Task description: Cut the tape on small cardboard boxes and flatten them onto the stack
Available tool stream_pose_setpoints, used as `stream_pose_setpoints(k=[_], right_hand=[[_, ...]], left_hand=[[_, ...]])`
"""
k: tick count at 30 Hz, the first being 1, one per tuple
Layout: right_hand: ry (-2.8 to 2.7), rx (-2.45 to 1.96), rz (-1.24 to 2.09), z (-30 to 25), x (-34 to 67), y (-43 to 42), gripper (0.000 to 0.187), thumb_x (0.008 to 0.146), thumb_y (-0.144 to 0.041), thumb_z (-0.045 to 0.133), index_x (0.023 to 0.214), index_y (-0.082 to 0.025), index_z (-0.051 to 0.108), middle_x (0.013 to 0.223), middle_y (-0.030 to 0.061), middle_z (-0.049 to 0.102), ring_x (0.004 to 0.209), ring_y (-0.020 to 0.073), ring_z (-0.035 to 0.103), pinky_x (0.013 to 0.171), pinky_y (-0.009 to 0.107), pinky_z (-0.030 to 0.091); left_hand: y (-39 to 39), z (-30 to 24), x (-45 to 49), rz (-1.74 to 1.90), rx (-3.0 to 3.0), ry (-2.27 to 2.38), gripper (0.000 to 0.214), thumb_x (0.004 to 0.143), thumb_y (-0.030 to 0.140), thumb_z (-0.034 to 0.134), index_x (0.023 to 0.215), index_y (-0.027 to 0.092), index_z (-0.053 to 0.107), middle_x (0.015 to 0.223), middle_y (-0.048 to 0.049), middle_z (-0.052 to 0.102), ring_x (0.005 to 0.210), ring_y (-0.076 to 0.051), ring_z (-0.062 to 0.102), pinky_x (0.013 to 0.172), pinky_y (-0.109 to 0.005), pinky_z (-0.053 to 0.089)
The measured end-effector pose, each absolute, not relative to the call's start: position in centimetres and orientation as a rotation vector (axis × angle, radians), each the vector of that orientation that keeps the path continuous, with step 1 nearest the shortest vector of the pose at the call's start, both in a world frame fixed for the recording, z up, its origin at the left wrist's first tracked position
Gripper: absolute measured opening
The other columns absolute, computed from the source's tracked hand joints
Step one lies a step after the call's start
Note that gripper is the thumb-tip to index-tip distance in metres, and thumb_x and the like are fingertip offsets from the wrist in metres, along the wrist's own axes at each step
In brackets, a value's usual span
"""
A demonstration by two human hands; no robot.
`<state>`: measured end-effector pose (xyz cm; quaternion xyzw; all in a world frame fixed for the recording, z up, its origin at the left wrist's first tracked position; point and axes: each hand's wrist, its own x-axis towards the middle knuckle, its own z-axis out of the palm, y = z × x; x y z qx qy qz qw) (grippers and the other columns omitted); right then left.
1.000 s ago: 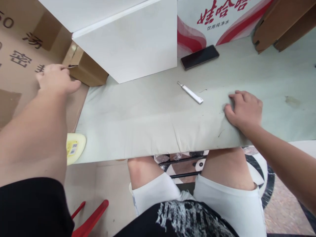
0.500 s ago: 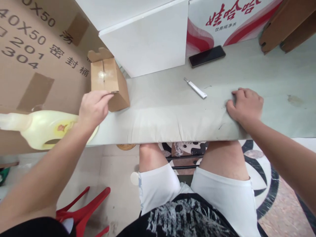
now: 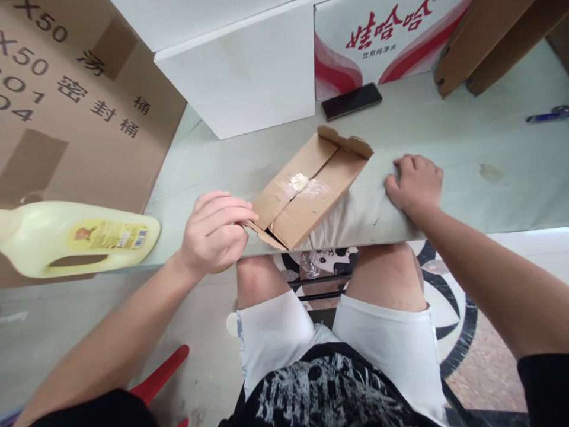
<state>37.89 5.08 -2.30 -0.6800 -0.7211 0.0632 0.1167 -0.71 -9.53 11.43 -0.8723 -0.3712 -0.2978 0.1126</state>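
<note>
A small cardboard box (image 3: 311, 193), taped along its centre seam, lies at a slant on the cloth-covered table in front of me. My left hand (image 3: 220, 231) pinches a flap at its near left corner, thumb and fingers closed on the cardboard. At the far end another flap sticks up. To the right of the box, my right hand (image 3: 418, 181) rests on the table, fingers loosely bent, thumb apart, nothing in it. The white slim tool seen earlier does not show; the box covers that spot.
A black phone (image 3: 352, 101) lies before a red and white carton (image 3: 373, 44). A white box (image 3: 240, 83) stands behind. At left are a large carton (image 3: 84, 107) and a pale yellow jug (image 3: 75, 240); far right, a blue-handled item (image 3: 546, 115).
My left hand has brought the cardboard box from beside the large carton rightward to the middle of the table. The view has shifted right; my right hand stays on the table.
</note>
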Motion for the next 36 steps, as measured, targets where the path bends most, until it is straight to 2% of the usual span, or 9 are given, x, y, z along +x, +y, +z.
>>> stream_pose_setpoints(k=[3,6,13,21,24,26,28,32,36], right_hand=[[-2.107,-1.983,0.196,-2.3,37.9,5.2,0.049,0.093,-0.035,0.041,0.133,-0.014,0.060,0.144,0.0234,0.056,0.137,0.0396,0.047,0.111,0.058,0.035],[-2.103,-1.986,0.195,-2.5,38.0,5.3,0.049,0.094,-0.035,0.040,0.133,-0.015,0.060,0.143,0.0229,0.056,0.137,0.0392,0.046,0.111,0.058,0.035],[-2.116,-1.983,0.162,-2.8,38.1,5.5,0.048,0.094,-0.036,0.040,0.133,-0.016,0.060,0.143,0.0214,0.056,0.136,0.0377,0.046,0.111,0.056,0.035],[-2.131,-1.993,0.163,-2.7,38.1,5.4,0.050,0.095,-0.036,0.039,0.135,-0.016,0.059,0.144,0.0213,0.056,0.137,0.0381,0.047,0.111,0.055,0.035],[-2.133,-1.996,0.169,-2.6,38.0,5.4,0.050,0.095,-0.037,0.038,0.135,-0.015,0.059,0.144,0.0214,0.056,0.137,0.0374,0.046,0.111,0.055,0.034],[-2.134,-2.003,0.169,-2.5,37.9,5.3,0.050,0.095,-0.036,0.038,0.135,-0.015,0.058,0.145,0.0218,0.055,0.138,0.0370,0.045,0.111,0.054,0.034],[-2.139,-2.011,0.171,-2.3,37.9,5.3,0.049,0.095,-0.035,0.038,0.135,-0.014,0.058,0.146,0.0225,0.054,0.139,0.0372,0.044,0.111,0.054,0.034],[-2.150,-2.013,0.173,-2.2,37.8,5.3,0.050,0.095,-0.034,0.038,0.135,-0.012,0.059,0.146,0.0230,0.054,0.138,0.0374,0.045,0.112,0.054,0.035],[-2.144,-1.997,0.158,-2.4,37.8,5.4,0.050,0.094,-0.033,0.038,0.133,-0.012,0.060,0.144,0.0228,0.056,0.136,0.0370,0.046,0.110,0.054,0.035]], left_hand=[[-9.7,11.0,-0.1,-0.897,-2.453,-1.368,0.019,0.074,0.013,0.061,0.072,0.027,0.048,0.088,0.0028,0.077,0.086,-0.023,0.076,0.085,-0.049,0.062],[-10.5,10.2,0.9,-1.077,-2.280,-1.571,0.014,0.080,0.017,0.060,0.085,0.028,0.054,0.097,-0.0034,0.074,0.097,-0.025,0.074,0.085,-0.049,0.063],[-11.2,8.5,3.6,-1.278,-2.328,-1.680,0.019,0.089,0.016,0.050,0.097,0.029,0.062,0.107,-0.0048,0.071,0.101,-0.024,0.071,0.088,-0.047,0.061],[-8.5,10.0,3.4,-0.786,-2.463,-2.119,0.032,0.095,0.039,0.057,0.121,0.026,0.068,0.110,-0.0066,0.069,0.095,-0.022,0.068,0.081,-0.035,0.059],[-7.3,11.1,3.6,-0.584,-2.559,-2.136,0.039,0.096,0.037,0.054,0.132,0.027,0.065,0.114,-0.0068,0.066,0.099,-0.023,0.068,0.086,-0.037,0.060],[-6.6,11.6,4.1,-0.537,-2.581,-2.099,0.040,0.095,0.031,0.053,0.133,0.028,0.064,0.122,-0.0072,0.063,0.100,-0.022,0.068,0.087,-0.036,0.059],[-6.0,12.1,4.8,-0.561,-2.605,-2.072,0.038,0.094,0.028,0.053,0.129,0.028,0.067,0.128,-0.0070,0.062,0.094,-0.020,0.067,0.081,-0.034,0.059],[-5.6,13.5,5.9,-0.521,-2.683,-2.163,0.038,0.092,0.037,0.052,0.122,0.024,0.070,0.129,-0.0085,0.065,0.105,-0.024,0.066,0.069,-0.030,0.057],[-5.3,15.3,5.1,-0.209,-2.778,-2.333,0.042,0.091,0.049,0.054,0.120,0.026,0.072,0.138,-0.0080,0.062,0.116,-0.028,0.064,0.090,-0.038,0.059]])
